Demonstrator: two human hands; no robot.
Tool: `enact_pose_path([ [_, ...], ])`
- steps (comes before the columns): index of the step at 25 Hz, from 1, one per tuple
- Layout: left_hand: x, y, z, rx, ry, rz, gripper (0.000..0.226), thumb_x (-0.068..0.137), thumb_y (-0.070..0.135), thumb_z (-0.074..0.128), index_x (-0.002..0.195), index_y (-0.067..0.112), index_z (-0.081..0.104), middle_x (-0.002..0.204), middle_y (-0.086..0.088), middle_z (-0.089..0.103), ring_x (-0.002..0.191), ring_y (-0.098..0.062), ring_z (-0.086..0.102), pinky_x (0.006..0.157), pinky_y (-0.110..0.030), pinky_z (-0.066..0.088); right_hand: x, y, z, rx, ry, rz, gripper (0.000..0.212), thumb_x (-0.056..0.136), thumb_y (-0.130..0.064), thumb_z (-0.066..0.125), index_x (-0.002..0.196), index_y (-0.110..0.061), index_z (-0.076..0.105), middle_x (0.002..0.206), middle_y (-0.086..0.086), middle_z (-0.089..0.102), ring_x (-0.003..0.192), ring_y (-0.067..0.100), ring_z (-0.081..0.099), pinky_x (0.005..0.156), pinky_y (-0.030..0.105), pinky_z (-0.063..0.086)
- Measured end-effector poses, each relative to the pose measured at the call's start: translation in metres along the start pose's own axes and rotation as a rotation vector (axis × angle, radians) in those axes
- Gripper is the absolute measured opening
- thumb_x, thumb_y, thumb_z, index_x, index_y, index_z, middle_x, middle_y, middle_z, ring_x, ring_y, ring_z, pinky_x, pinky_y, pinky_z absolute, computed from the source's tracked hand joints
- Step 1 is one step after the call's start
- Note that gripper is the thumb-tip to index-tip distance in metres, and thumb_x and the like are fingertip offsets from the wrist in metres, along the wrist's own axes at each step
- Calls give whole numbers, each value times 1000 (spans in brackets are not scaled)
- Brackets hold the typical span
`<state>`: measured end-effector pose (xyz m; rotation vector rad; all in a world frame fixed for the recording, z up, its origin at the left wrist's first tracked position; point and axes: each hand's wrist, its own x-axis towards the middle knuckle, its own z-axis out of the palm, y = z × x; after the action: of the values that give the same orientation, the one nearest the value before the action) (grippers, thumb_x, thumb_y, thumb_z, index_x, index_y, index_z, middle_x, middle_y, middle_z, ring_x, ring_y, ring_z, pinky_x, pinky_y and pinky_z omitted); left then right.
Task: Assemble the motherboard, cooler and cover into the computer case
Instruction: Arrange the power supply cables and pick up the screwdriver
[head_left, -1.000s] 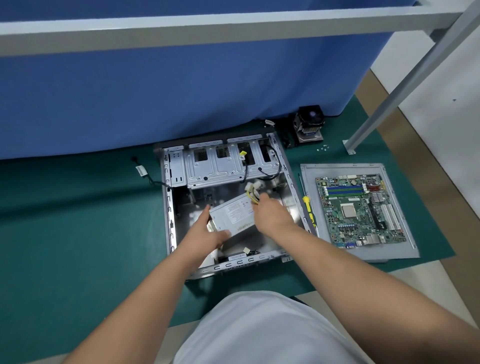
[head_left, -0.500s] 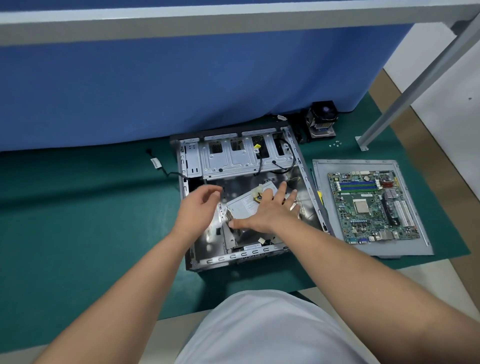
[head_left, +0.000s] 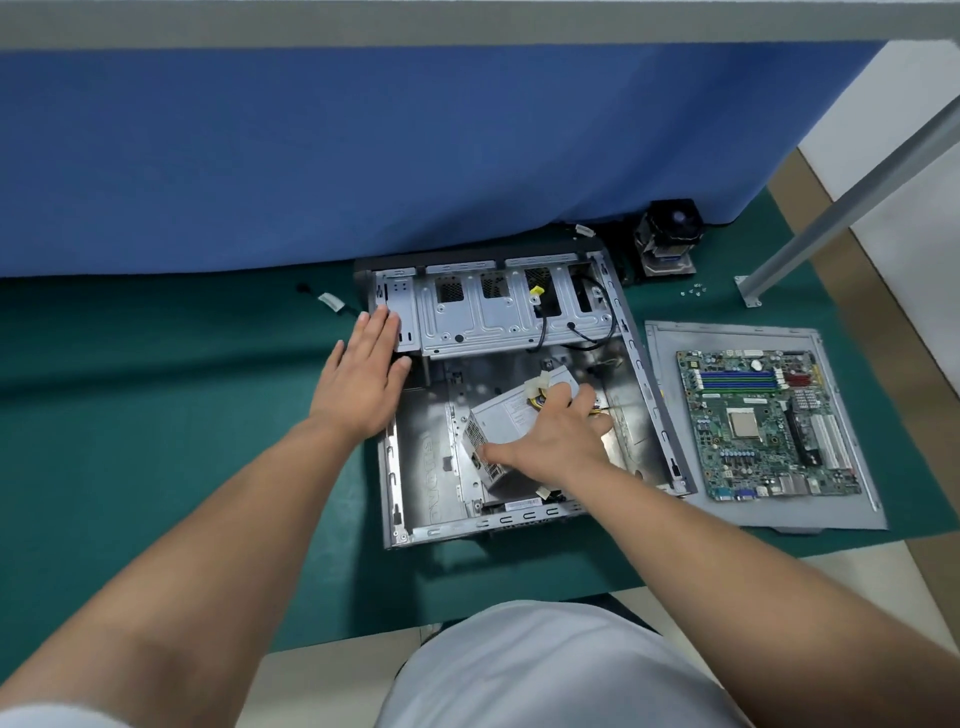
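The open computer case (head_left: 410, 499) lies flat on the green mat. A grey power supply (head_left: 506, 415) sits tilted inside it. My right hand (head_left: 556, 436) lies spread over the power supply, fingers near its yellow wires (head_left: 540, 401). My left hand (head_left: 366, 371) is flat with straight fingers on the case's upper left corner, by the drive cage (head_left: 483, 312). The green motherboard (head_left: 763, 421) rests on the grey cover panel (head_left: 670, 415) to the right of the case. The black cooler (head_left: 667, 239) stands behind the case by the blue curtain.
Small screws (head_left: 693, 292) lie on the mat near the cooler. A loose cable with a white tag (head_left: 330, 302) trails left of the case. A grey metal post foot (head_left: 748, 291) stands at the back right. The mat's front edge runs close to my body.
My left hand let go of the power supply and moved up to the case's left corner. My right hand flattened over the power supply, which now lies lower in the case.
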<state>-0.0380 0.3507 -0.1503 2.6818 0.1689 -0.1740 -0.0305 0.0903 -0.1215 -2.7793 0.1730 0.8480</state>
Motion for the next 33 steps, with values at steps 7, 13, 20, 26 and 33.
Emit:
enact_pose_path([
  [7,-2,0,3,-117,40,3,58,110,39,28,164,27,12,171,16,-3,156,-5,-7,128,-42,12,2,-2,-5,-86,38,-106,117,44,-85,71,130,-19,28,143,8,18,125,38,28,80,39,42],
  [13,-2,-4,8,-285,95,48,52,112,31,30,163,22,23,171,12,7,158,-10,-2,128,-42,13,-4,-17,-25,-335,-37,-462,119,43,-83,68,135,-18,30,154,4,10,135,42,20,91,45,47],
  [20,-2,-7,15,-400,112,66,57,109,39,25,162,17,28,171,6,10,158,-16,-1,129,-45,10,5,-57,-42,-689,-133,-865,106,45,-72,81,123,-16,36,154,8,16,135,45,24,68,41,50],
  [26,-1,-6,14,-448,93,62,55,110,36,27,162,16,26,172,6,8,159,-18,-4,129,-45,7,7,-85,-30,-763,-162,-924,112,45,-70,84,131,-16,37,149,8,21,133,45,26,67,42,52],
  [33,-3,-2,11,-478,74,54,53,112,29,29,163,17,24,172,6,5,158,-17,-6,129,-39,4,13,-87,-18,-686,-173,-947,107,41,-70,84,121,-17,37,143,9,24,126,44,29,65,39,48],
])
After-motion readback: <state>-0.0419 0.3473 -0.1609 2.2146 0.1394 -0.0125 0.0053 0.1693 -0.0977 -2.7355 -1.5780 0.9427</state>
